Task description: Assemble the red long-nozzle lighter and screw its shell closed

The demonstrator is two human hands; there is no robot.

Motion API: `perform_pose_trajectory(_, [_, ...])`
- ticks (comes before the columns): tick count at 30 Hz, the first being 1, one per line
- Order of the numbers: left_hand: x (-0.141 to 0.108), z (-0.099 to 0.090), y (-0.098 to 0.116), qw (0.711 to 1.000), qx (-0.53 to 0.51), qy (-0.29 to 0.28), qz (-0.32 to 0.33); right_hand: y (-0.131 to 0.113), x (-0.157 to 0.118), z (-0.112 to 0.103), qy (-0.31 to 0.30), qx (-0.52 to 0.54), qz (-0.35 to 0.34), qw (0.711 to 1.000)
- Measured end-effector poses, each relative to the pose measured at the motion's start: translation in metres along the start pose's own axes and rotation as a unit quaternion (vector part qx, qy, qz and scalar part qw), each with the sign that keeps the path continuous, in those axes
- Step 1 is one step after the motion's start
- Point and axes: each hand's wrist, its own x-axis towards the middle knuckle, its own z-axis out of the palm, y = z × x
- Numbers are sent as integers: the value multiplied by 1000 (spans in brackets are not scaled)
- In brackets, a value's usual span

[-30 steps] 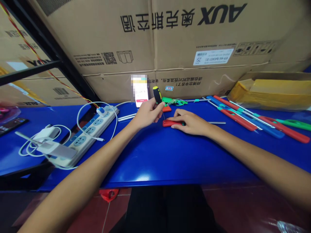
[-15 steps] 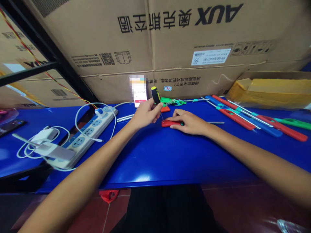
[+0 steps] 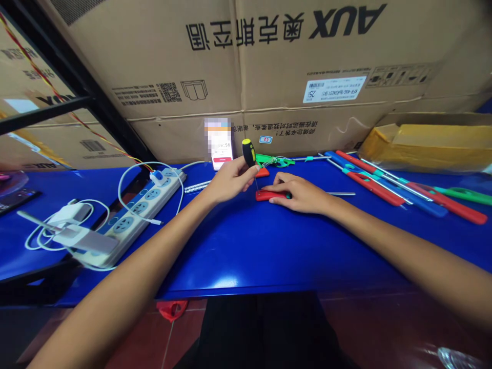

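So, the left hand (image 3: 235, 179) has its fingers closed around the screwdriver (image 3: 248, 152), chunky black-and-yellow grip poking up above them and the skinny metal shaft dropping below to the left end of the red handle (image 3: 263, 195). That handle is long, smooth and plasticky with a rounded end, lying flat under the right hand (image 3: 298, 193), whose fingers grip it from the top and near side, with its left end sticking out past the fingertips. Some shiny, slim metal rod (image 3: 342, 193) shows just right of those fingers. Behind the left fingertips sits a flat orange-red piece (image 3: 262, 172), with glossy green plastic (image 3: 265, 160) just beyond. Under both hands it's a slick blue tabletop (image 3: 230, 246), and past the fingers stands creased, matte brown cardboard (image 3: 277, 66).
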Motion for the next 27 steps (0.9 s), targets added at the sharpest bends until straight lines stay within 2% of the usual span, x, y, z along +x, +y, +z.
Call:
perform_pose_trajectory(8, [5, -5, -10, 999, -42, -8, -21, 1, 0, 1, 2, 1, 2, 1000])
perform_pose_trajectory(14, [6, -6, -12, 993, -93, 20, -65, 3, -1, 1, 3, 3, 6, 1000])
perform_pose_trajectory(27, [6, -2, -10, 991, -107, 1, -74, 3, 0, 1, 4, 4, 7, 1000])
